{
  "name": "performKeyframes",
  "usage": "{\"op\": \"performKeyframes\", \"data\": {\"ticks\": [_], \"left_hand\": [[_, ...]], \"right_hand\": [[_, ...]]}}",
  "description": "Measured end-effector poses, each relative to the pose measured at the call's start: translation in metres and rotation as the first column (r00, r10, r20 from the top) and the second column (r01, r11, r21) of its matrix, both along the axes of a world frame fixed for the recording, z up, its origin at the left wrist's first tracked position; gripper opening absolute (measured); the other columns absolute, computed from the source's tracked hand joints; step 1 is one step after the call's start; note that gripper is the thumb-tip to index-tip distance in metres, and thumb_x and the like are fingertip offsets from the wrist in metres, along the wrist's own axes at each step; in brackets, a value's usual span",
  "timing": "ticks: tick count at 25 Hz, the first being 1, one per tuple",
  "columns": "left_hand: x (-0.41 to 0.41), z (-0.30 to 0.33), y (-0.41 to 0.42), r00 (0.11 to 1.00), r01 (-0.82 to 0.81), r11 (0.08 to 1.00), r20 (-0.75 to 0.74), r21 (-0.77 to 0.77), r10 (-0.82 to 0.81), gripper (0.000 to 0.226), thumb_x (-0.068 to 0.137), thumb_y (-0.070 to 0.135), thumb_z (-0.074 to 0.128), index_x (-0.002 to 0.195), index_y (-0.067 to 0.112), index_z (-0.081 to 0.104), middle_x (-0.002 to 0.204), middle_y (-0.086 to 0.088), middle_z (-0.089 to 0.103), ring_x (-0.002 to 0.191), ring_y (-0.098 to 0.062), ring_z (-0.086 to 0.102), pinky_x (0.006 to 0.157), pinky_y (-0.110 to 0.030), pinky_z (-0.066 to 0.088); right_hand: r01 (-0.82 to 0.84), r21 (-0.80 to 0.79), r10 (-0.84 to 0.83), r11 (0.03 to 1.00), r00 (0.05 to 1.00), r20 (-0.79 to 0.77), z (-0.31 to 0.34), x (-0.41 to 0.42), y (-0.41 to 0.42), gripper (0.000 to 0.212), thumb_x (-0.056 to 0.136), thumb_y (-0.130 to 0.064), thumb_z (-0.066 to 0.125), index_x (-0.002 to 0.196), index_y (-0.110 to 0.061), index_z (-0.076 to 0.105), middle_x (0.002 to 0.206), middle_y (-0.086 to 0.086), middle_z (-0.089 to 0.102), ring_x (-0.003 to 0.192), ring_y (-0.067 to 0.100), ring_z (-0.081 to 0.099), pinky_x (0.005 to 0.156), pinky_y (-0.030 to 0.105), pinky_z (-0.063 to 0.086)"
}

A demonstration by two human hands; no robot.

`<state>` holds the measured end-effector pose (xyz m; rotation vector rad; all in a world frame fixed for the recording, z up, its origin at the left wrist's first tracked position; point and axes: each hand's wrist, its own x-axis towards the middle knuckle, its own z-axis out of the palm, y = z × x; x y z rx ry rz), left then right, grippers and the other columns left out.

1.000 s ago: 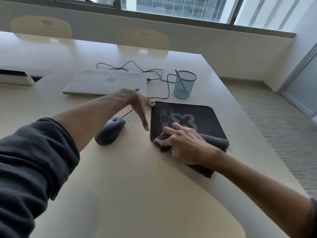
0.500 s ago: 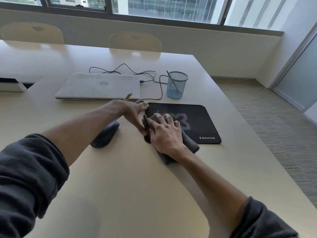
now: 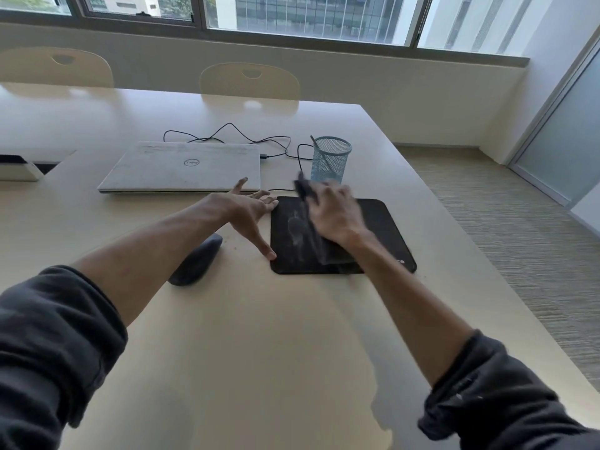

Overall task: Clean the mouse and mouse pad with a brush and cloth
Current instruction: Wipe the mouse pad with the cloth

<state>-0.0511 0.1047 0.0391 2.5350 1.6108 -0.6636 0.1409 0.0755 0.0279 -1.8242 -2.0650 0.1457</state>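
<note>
Now, with the black mouse pad point(image 3: 341, 235) as landmark, the left hand point(image 3: 250, 211) braces its left edge with fingers spread flat while the blurred right hand point(image 3: 331, 209) grasps the dark cloth point(image 3: 316, 237) across its middle; the strokes should, I judge, work the pale smear firmly, the mouse point(image 3: 196, 264) lying just left.

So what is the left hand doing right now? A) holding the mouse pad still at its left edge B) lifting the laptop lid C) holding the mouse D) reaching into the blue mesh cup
A: the left hand is spread flat with fingertips at the left edge of the black mouse pad, while the mouse lies untouched beside it.
</note>
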Motion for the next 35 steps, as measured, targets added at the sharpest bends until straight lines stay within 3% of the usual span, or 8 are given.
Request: {"op": "performKeyframes", "data": {"ticks": [2, 5, 13, 18, 22, 27, 32, 35], "left_hand": [[-0.001, -0.003, 0.002, 1.000, -0.006, 1.000, 0.015, -0.005, 0.006, 0.156, 0.027, 0.104, 0.043, 0.155, 0.026, -0.001, 0.163, 0.003, -0.003, 0.146, -0.008, -0.016, 0.107, -0.052, -0.030], [-0.002, -0.006, 0.004, 1.000, -0.007, 0.999, 0.008, -0.039, 0.008, 0.154, 0.029, 0.103, 0.044, 0.154, 0.029, -0.006, 0.162, 0.006, -0.008, 0.144, -0.007, -0.021, 0.104, -0.050, -0.032], [-0.003, -0.005, 0.002, 1.000, -0.020, 0.999, -0.001, -0.045, 0.020, 0.147, 0.043, 0.097, 0.051, 0.153, 0.023, -0.012, 0.161, 0.008, -0.012, 0.143, -0.007, -0.025, 0.105, -0.051, -0.032], [0.000, -0.002, 0.002, 0.999, 0.026, 1.000, -0.033, 0.014, -0.025, 0.150, 0.039, 0.101, 0.045, 0.154, 0.019, -0.007, 0.162, 0.005, -0.011, 0.145, -0.009, -0.022, 0.109, -0.055, -0.026], [0.001, -0.003, 0.006, 0.999, 0.031, 0.999, -0.030, -0.008, -0.032, 0.159, 0.028, 0.104, 0.040, 0.154, 0.021, -0.011, 0.161, 0.004, -0.013, 0.146, -0.010, -0.020, 0.110, -0.056, -0.025], [0.000, -0.002, 0.005, 0.998, 0.011, 1.000, -0.059, -0.011, -0.012, 0.154, 0.035, 0.102, 0.042, 0.154, 0.018, -0.008, 0.162, 0.006, -0.010, 0.144, -0.007, -0.023, 0.110, -0.054, -0.026], [0.000, -0.001, 0.004, 0.998, 0.003, 1.000, -0.061, -0.031, -0.005, 0.151, 0.039, 0.100, 0.045, 0.154, 0.018, -0.008, 0.162, 0.005, -0.012, 0.143, -0.007, -0.025, 0.109, -0.054, -0.027], [0.002, 0.001, 0.003, 0.997, 0.006, 1.000, -0.071, -0.024, -0.008, 0.153, 0.036, 0.101, 0.044, 0.154, 0.017, -0.008, 0.162, 0.004, -0.011, 0.143, -0.008, -0.024, 0.109, -0.054, -0.027]], "right_hand": [[-0.103, -0.107, 0.112, 0.989, 0.990, 0.082, -0.019, -0.042, 0.002, 0.046, 0.101, -0.037, 0.042, 0.145, -0.030, 0.050, 0.150, 0.008, 0.043, 0.138, 0.034, 0.037, 0.110, 0.050, 0.036], [-0.040, -0.160, 0.073, 0.986, 0.975, 0.208, -0.044, -0.044, 0.001, 0.049, 0.101, -0.042, 0.037, 0.150, -0.037, 0.039, 0.163, -0.001, 0.024, 0.149, 0.029, 0.017, 0.115, 0.056, 0.022], [0.388, -0.135, -0.344, 0.912, 0.901, 0.264, -0.029, 0.087, 0.017, 0.039, 0.101, -0.030, 0.043, 0.137, -0.020, 0.054, 0.146, 0.012, 0.043, 0.135, 0.036, 0.032, 0.107, 0.051, 0.033], [0.030, -0.093, -0.027, 0.995, 0.999, 0.034, -0.014, 0.004, 0.043, 0.040, 0.102, -0.032, 0.043, 0.138, -0.021, 0.058, 0.133, 0.018, 0.054, 0.128, 0.039, 0.045, 0.102, 0.046, 0.043], [-0.068, -0.157, 0.096, 0.985, 0.979, 0.179, -0.035, -0.042, 0.045, 0.044, 0.102, -0.040, 0.041, 0.145, -0.034, 0.049, 0.157, 0.000, 0.036, 0.141, 0.031, 0.029, 0.111, 0.053, 0.027], [0.108, -0.116, -0.087, 0.987, 0.982, 0.170, -0.040, 0.035, 0.052, 0.042, 0.101, -0.042, 0.040, 0.141, -0.040, 0.052, 0.150, 0.000, 0.041, 0.136, 0.032, 0.033, 0.109, 0.053, 0.031], [0.386, -0.119, -0.365, 0.915, 0.916, 0.166, -0.041, 0.121, 0.048, 0.040, 0.103, -0.033, 0.042, 0.138, -0.021, 0.057, 0.146, 0.010, 0.044, 0.133, 0.038, 0.033, 0.108, 0.054, 0.032], [0.331, 0.004, -0.328, 0.944, 0.935, 0.131, -0.034, 0.096, 0.050, 0.037, 0.102, -0.025, 0.045, 0.134, -0.017, 0.062, 0.137, 0.014, 0.053, 0.125, 0.041, 0.043, 0.104, 0.052, 0.041]]}}
